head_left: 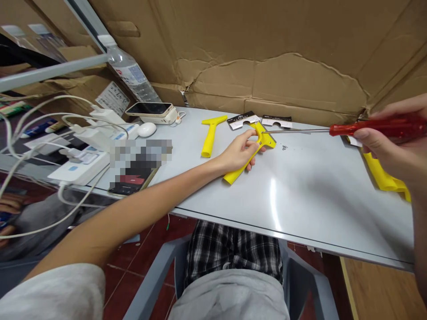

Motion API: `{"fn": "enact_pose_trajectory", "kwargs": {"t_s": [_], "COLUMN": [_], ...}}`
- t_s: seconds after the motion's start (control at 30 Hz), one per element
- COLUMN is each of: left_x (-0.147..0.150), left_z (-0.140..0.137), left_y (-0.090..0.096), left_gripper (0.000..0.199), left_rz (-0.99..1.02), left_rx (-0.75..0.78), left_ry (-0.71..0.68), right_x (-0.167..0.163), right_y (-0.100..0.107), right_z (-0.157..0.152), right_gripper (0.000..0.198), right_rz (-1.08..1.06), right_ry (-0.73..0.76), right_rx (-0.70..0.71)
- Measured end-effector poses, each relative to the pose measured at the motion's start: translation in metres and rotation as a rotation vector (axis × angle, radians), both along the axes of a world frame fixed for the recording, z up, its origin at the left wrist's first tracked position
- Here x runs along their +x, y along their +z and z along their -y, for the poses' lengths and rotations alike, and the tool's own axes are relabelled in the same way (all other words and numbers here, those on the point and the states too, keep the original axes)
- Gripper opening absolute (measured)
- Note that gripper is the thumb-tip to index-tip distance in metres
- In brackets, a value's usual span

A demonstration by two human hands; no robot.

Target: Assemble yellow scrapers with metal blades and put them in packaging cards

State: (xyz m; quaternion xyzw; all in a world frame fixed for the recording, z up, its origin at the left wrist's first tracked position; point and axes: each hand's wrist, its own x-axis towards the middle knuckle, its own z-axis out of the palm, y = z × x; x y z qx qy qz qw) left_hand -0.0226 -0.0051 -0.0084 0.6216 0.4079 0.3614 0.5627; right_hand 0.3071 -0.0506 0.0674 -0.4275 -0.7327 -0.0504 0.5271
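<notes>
At the back of the white table (pixel 310 195), a clear bottle (pixel 131 73) is seen, contents unclear, label unreadable, while a red screwdriver (pixel 376 128) is gripped by the right hand (pixel 393 149), tip at the head of a yellow scraper (pixel 239 172) clamped in the left hand (pixel 240 150) over the table.

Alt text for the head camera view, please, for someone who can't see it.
A seated person's left hand grips a yellow T-shaped tool over a white table while the right hand holds a red-handled screwdriver, its tip at the tool's head. Another yellow tool and two black-and-white pieces lie nearby; a white power strip sits at left.
</notes>
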Motion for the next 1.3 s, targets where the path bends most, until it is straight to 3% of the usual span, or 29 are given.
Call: {"fn": "enact_pose_trajectory", "kwargs": {"t_s": [0.1,0.2,0.27,0.43,0.53,0.6,0.77,0.83,1.07,1.2,1.3], "left_x": [0.000,0.000,-0.001,-0.002,-0.002,-0.001,-0.001,-0.002,-0.003,-0.002,-0.001], "left_z": [0.000,0.000,-0.001,-0.003,-0.003,-0.003,-0.002,-0.003,-0.002,0.000,0.000], "left_y": [0.000,0.000,0.000,-0.003,-0.004,-0.003,-0.001,-0.002,-0.002,0.000,0.000], "left_gripper": [0.029,0.029,0.029,0.028,0.025,0.023,0.020,0.020,0.022,0.021,0.019], "left_rz": [-0.016,-0.019,-0.021,-0.018,-0.006,-0.011,-0.033,-0.040,-0.044,-0.042,-0.041], "left_rx": [-0.003,-0.006,0.002,0.026,0.030,0.042,0.047,0.047,0.055,0.052,0.057], "left_ry": [0.002,0.012,0.013,0.007,0.006,0.016,0.017,0.015,0.019,0.029,0.030], "right_x": [0.001,0.001,0.001,0.009,0.011,0.009,0.006,0.007,0.002,0.000,0.003], "right_y": [-0.001,-0.001,-0.001,-0.002,-0.005,-0.006,-0.005,-0.005,-0.006,-0.005,-0.005], "right_z": [0.002,0.000,-0.003,-0.011,-0.012,-0.011,-0.008,-0.008,-0.007,-0.003,-0.002], "right_gripper": [0.032,0.064,0.073,0.045,0.026,0.027,0.059,0.064,0.053,0.025,0.028], "right_rz": [-0.004,-0.010,-0.009,0.085,0.163,0.162,0.136,0.108,0.008,0.026,0.050], "right_ry": [-0.024,0.126,0.174,-0.012,-0.102,-0.095,0.036,0.071,0.147,0.017,-0.019], "right_rx": [-0.088,-0.094,-0.051,0.136,0.104,0.053,0.003,-0.028,-0.135,-0.108,-0.112]}}
